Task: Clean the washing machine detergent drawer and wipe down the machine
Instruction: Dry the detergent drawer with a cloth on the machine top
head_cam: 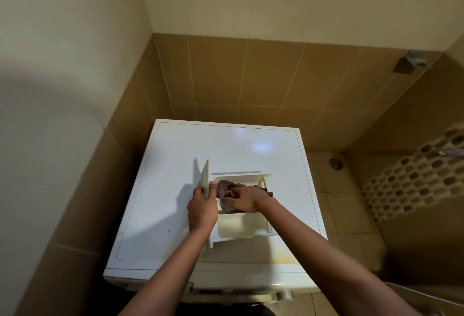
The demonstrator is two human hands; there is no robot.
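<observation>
The white detergent drawer (241,225) lies pulled out on top of the white washing machine (175,155), its front panel standing on edge at the left. My left hand (202,209) grips that front panel, thumb on the inner side. My right hand (242,197) holds a crumpled pinkish-brown cloth (224,188) and presses it into the drawer's middle compartment. The near compartment of the drawer is bare and cream-white. Part of the cloth is hidden under my right hand.
The machine stands in a corner with brown tiled walls (251,77) behind and to the left. To its right lie a tiled floor with a round drain (335,163) and a patterned mosaic wall (414,180). The machine's front edge (226,283) is near me.
</observation>
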